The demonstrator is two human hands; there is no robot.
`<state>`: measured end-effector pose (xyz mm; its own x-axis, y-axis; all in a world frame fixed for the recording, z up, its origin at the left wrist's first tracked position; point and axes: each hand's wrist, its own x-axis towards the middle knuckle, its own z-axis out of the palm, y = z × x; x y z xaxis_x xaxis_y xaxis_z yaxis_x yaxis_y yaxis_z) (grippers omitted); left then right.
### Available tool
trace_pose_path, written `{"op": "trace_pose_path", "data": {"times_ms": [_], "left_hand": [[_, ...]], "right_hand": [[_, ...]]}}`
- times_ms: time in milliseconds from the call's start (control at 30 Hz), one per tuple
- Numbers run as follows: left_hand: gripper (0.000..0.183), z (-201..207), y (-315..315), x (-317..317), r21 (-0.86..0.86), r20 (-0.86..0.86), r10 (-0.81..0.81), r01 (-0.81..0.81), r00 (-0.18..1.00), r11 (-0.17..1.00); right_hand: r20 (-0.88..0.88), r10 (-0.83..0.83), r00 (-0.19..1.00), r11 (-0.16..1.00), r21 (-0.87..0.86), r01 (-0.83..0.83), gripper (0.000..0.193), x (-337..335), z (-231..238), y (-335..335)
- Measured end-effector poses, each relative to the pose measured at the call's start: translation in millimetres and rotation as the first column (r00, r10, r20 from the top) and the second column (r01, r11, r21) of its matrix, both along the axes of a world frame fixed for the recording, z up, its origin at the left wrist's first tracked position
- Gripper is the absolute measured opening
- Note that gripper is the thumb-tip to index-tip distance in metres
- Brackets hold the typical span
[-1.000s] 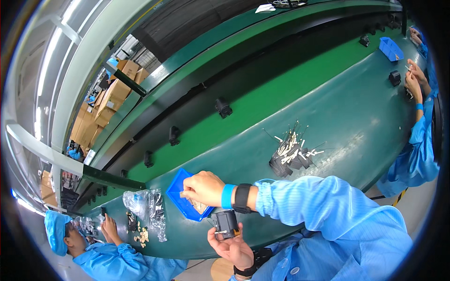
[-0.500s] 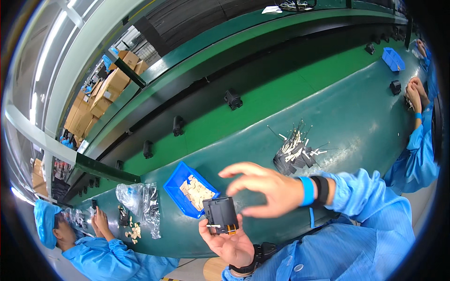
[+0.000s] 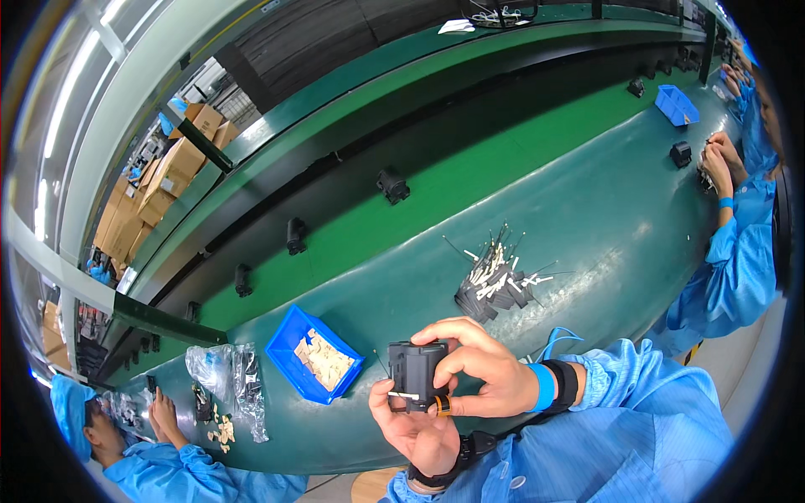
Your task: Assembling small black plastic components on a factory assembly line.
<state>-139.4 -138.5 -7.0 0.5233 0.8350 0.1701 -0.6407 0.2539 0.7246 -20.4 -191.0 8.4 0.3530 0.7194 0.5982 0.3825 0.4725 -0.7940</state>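
Note:
My left hand (image 3: 428,440) holds a boxy black plastic housing (image 3: 408,366) from below, thumb and fingers at its lower sides. The fingers of my right hand (image 3: 490,373) close on the housing's right side and top edge. A short white strip and an orange-brown piece show along its lower edge. A thin dark wire sticks out at its left. Just left of the housing stands a blue bin (image 3: 314,356) with flat cream-coloured pieces (image 3: 323,360) in it. Beyond my right hand lies a pile of black strips with white ends and thin wires (image 3: 495,281).
Black units (image 3: 392,185) stand spaced along a bright green strip (image 3: 470,172) beyond the table. Clear plastic bags (image 3: 226,373) and loose cream pieces (image 3: 221,429) lie at left, by a co-worker (image 3: 159,453). Another blue bin (image 3: 676,106) and a co-worker's hands (image 3: 723,163) are at far right.
My right hand has come in from the right, from open above the table, onto the black housing. The view has shifted slightly, so the surroundings sit further left.

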Motion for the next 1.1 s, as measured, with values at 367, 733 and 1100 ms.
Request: {"op": "trace_pose_path", "data": {"times_ms": [367, 733, 1100], "left_hand": [[0.062, -1.8, -1.5, -0.3, -0.008, -0.016, -0.044, 0.044, 0.999, 0.999], [0.061, -1.0, -0.2, 4.4, -0.13, 0.079, -0.108, 0.118, 0.991, 0.984], [0.06, -7.8, -1.2, 5.4, -0.189, 0.09, -0.141, 0.156, 0.986, 0.969]], "right_hand": [[0.072, -0.123, 0.99, 0.992, -0.024, 0.125, 0.021, 0.0, 5.8, -5.2], [-0.135, -0.071, 0.988, 0.997, -0.02, 0.069, 0.022, 9.9, -9.9, -2.3], [-0.237, -0.068, 0.969, 0.995, -0.091, 0.048, 0.036, 3.9, -10.2, 1.4]]}}
